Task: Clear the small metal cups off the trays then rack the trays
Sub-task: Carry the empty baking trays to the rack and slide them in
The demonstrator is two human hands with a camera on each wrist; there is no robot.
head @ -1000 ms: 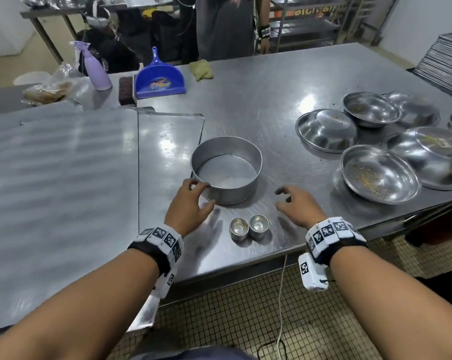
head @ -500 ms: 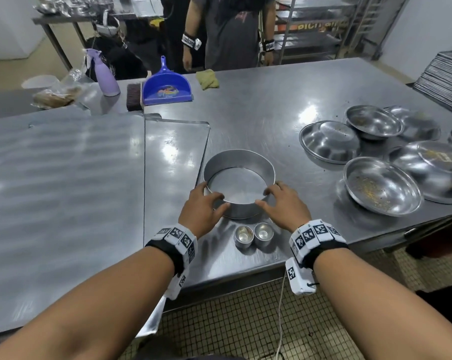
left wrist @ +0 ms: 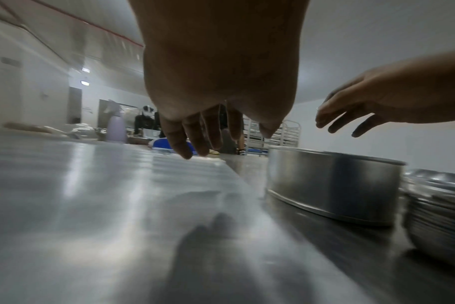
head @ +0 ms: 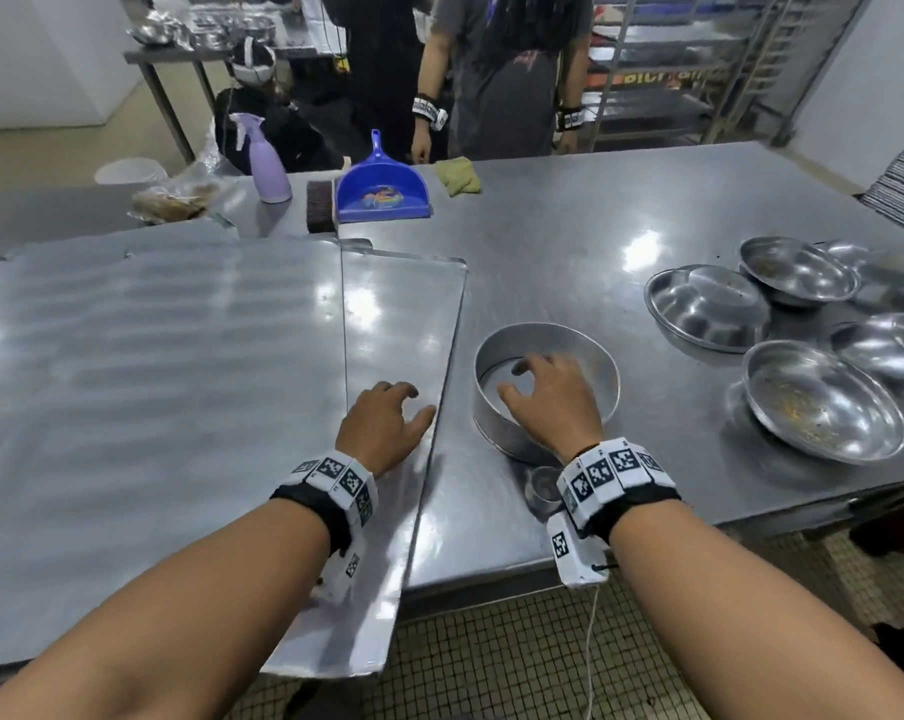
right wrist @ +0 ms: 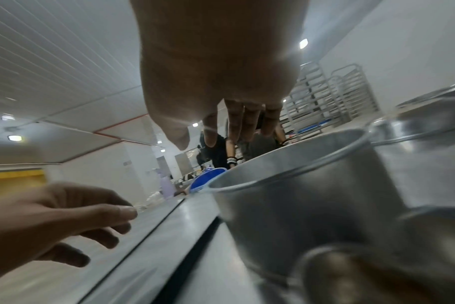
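Two flat metal trays lie side by side at the left, a large one [head: 154,381] and a narrower one [head: 403,324] that overhangs the table's front edge. My left hand [head: 413,402] hovers low over the narrow tray [left wrist: 117,185] near its right edge, fingers [left wrist: 185,144] loosely bent and holding nothing. My right hand [head: 515,379] is spread above the round metal tin [head: 543,444], also empty. One small metal cup [head: 541,485] shows in front of the tin, half hidden by my right wrist. It is a blur [right wrist: 377,277] in the right wrist view.
Several shallow steel bowls [head: 824,407] crowd the table's right side. At the back stand a blue dustpan [head: 382,194], a brush, a lilac spray bottle [head: 268,163] and a cloth. A person stands behind the table, with tray racks [head: 699,70] beyond. Stacked trays [head: 902,184] sit far right.
Both hands have let go of the tin's sides. My left hand moved left over the narrow tray and my right hand rose above the tin. The view shifted left.
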